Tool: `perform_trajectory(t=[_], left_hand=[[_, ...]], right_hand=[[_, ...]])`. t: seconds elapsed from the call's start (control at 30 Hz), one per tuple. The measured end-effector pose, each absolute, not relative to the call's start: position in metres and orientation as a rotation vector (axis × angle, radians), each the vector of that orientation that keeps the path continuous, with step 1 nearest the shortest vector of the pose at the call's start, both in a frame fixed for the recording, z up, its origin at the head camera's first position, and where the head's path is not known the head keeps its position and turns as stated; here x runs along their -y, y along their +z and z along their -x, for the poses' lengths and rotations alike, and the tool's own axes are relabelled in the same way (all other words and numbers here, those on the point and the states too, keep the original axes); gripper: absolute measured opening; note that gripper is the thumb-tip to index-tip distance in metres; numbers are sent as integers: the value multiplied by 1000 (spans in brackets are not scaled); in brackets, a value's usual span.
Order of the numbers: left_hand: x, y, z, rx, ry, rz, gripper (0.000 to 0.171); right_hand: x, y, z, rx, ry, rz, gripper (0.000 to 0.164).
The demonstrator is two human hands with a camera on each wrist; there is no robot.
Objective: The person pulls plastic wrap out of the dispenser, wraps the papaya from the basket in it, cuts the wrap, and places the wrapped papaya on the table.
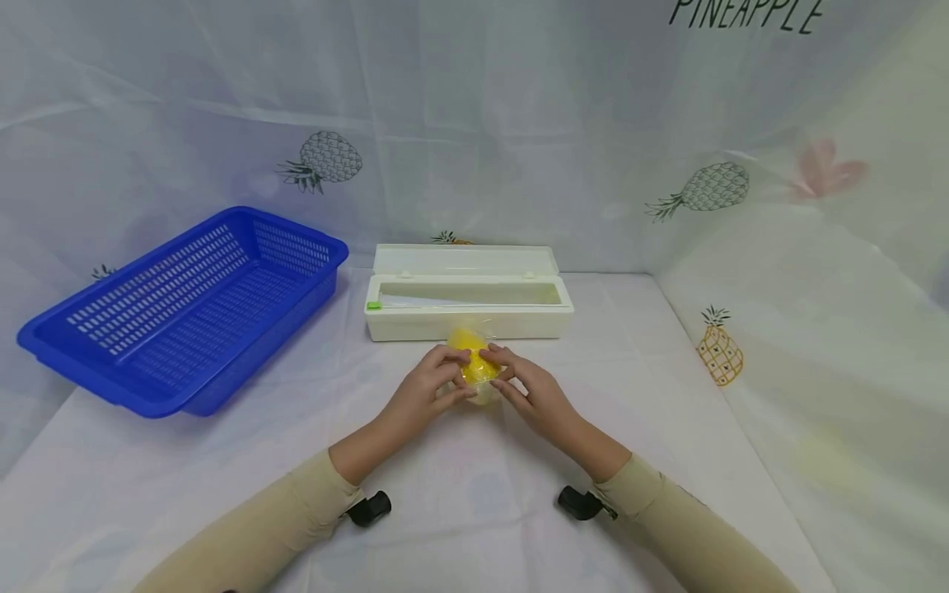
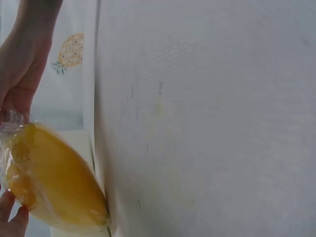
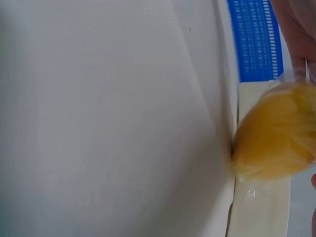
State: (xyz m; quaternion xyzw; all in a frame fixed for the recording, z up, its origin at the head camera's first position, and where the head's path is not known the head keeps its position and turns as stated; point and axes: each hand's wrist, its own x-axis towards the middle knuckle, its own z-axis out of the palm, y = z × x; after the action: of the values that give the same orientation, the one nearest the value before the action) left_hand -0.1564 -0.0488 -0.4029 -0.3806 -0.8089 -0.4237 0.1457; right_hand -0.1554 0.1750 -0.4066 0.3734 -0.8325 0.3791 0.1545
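Note:
A yellow, rounded fruit-like thing (image 1: pixel 480 368) wrapped in clear, crinkled film is held between the two hands, in front of the white box. My left hand (image 1: pixel 430 383) pinches the wrap on its left side with thumb and fingertips. Opposite it, my right hand (image 1: pixel 539 397) pinches the right side in the same way. In the left wrist view the yellow thing (image 2: pixel 59 177) looks smooth and tapers low down near the cloth; loose film (image 2: pixel 12 126) bunches at its upper end. The right wrist view shows its rounded lower side (image 3: pixel 271 140) close over the cloth.
Just behind the hands lies a long white box (image 1: pixel 470 324), its lid (image 1: pixel 465 259) raised, a green piece (image 1: pixel 374 305) at its left and a clear sheet inside. A blue perforated basket (image 1: pixel 208 395) stands at left. White cloth (image 1: pixel 460 527) covers the table and walls.

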Motion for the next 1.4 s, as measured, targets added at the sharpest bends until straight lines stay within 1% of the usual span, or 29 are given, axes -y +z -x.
perform_trajectory(t=[0.23, 0.4, 0.47, 0.6, 0.63, 0.67, 0.77, 0.93, 1.2, 1.4], left_hand=[[39, -398, 152, 2427, -1192, 939, 21], [34, -396, 148, 2555, -1130, 855, 12], [34, -396, 148, 2575, -1124, 838, 10], [35, -397, 149, 2596, -1101, 843, 17], [35, -398, 149, 2598, -1090, 846, 18], [35, -398, 149, 2605, -1082, 846, 23], [36, -398, 149, 2607, -1077, 846, 28], [36, -397, 150, 2606, -1082, 847, 30], [34, -397, 157, 2677, -979, 795, 29], [31, -401, 162, 2705, -1000, 793, 30]], right_hand=[[-171, -409, 161, 2320, 1105, -1000, 13], [-172, -410, 162, 2294, 1109, -992, 10], [-174, -409, 162, 2275, 1093, -1035, 12], [-176, -409, 167, 2246, 1072, -1129, 19], [-175, -409, 168, 2246, 1064, -1136, 17], [-175, -409, 170, 2252, 1070, -1137, 16], [-173, -410, 174, 2276, 1095, -1114, 12], [-173, -412, 175, 2288, 1128, -1091, 15], [-171, -417, 174, 2274, 1006, -1049, 17], [-169, -420, 175, 2211, 989, -998, 21]])
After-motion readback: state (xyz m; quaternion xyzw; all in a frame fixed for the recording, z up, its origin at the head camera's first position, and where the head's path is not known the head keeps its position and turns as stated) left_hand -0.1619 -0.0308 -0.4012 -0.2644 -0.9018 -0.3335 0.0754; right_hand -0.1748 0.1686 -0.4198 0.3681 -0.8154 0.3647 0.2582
